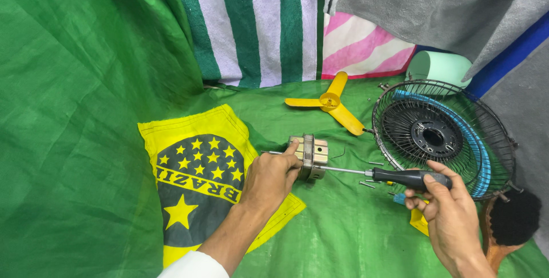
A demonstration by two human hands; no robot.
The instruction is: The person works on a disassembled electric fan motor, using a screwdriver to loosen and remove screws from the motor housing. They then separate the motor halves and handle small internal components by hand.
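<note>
**Fan motor held steady while a screwdriver is set against it**

A small metal fan motor (pixel 309 155) is gripped in the left hand (pixel 270 178), whose fingers are closed around its left side, with the index finger laid over the top edge. The motor is held just above the green cloth (pixel 343 232), near the corner of a yellow, green and blue flag (pixel 197 178) spread on that cloth. A thin shaft is seen projecting from the motor's left side, past the fingers.

A screwdriver (pixel 394 176) with a black handle is clasped in the right hand (pixel 449 209), the fingers being wrapped around the handle. Its metal shank is held almost level, and its tip is placed at the right face of the motor.

A few small screws (pixel 368 184) are scattered on the cloth beneath the shank. A yellow three-bladed fan propeller (pixel 331 103) is laid further back. To the right, a black wire fan guard (pixel 443 135) with a blue rim band is rested on the cloth, and a pale green cylinder (pixel 437 67) is seen behind it. A brush (pixel 512 221) with dark bristles and a wooden handle is laid at the right edge.
</note>
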